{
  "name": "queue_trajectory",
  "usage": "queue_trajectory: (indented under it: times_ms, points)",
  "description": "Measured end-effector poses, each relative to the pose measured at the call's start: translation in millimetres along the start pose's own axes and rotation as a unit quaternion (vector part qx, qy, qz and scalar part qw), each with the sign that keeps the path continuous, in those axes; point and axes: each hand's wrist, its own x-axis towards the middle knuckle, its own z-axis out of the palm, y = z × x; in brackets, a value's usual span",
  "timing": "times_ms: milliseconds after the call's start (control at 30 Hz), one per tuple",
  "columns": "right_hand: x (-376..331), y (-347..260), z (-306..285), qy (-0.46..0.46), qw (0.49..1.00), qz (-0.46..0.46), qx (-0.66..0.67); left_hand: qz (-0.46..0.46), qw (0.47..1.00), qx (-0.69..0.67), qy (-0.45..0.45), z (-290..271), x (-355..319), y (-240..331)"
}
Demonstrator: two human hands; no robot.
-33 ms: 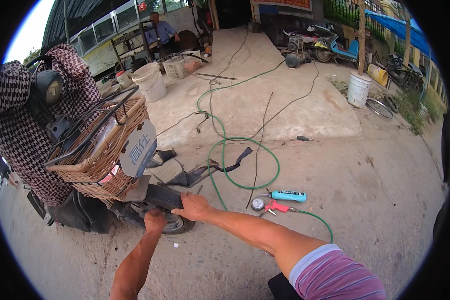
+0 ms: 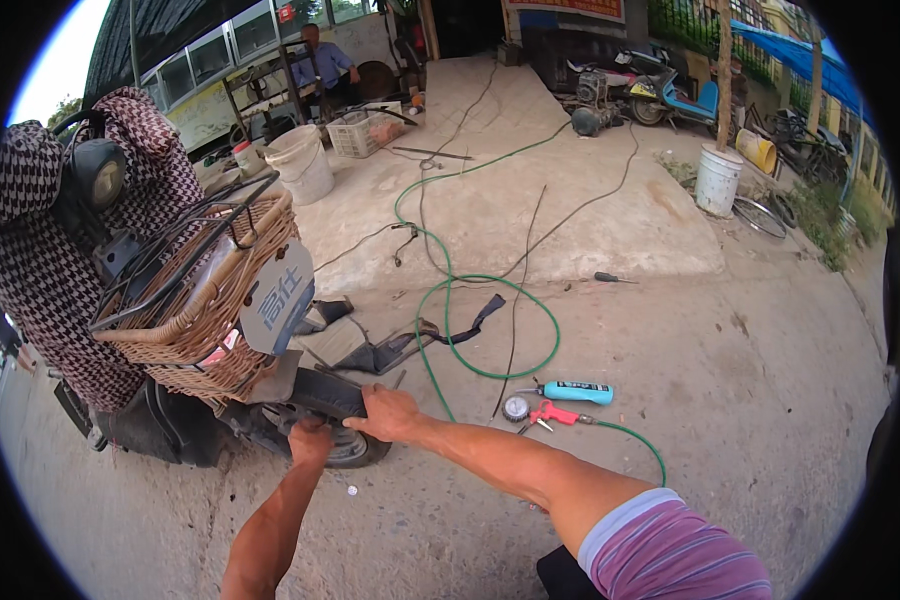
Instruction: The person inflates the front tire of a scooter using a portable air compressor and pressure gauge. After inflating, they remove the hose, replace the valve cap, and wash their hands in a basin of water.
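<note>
Nothing has visibly been shifted; the tyre (image 2: 327, 390) at left, probably stiff and grippy, is best held across its tread, as grasped by the right hand (image 2: 387, 412); the left hand's (image 2: 310, 441) hold cannot be told.

Two bare hands, one left hand (image 2: 310, 442) and one right hand (image 2: 388, 413), are at one tyre (image 2: 326, 391). Up and left of the left hand: one wicker basket (image 2: 195, 350). Just right of the right hand: one blue bottle (image 2: 578, 392), one red inflator gun (image 2: 555, 412), one round gauge (image 2: 516, 408). Well beyond it: one screwdriver (image 2: 608, 277), two pale buckets (image 2: 716, 185), perhaps two scooters (image 2: 708, 100) amid clutter.
</note>
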Motion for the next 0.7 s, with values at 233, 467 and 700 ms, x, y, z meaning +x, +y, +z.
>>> queue_trajectory:
  times_ms: [233, 467, 700]
  points:
    - [-2.5, 6.4, 1.1, 0.014, 1.0, -0.007, 0.017, -0.137, 0.971, -0.179, -0.078, -9.9, -10.2, 16.1]
    - [-5.5, 13.2, 8.8, 0.037, 0.999, -0.018, 0.026, -0.138, 0.974, -0.147, -0.099, -3.2, -6.1, 6.7]
    - [-4.8, 14.7, 9.4, 0.034, 0.998, -0.018, 0.04, -0.084, 0.984, -0.126, -0.091, -4.9, -2.7, 5.9]
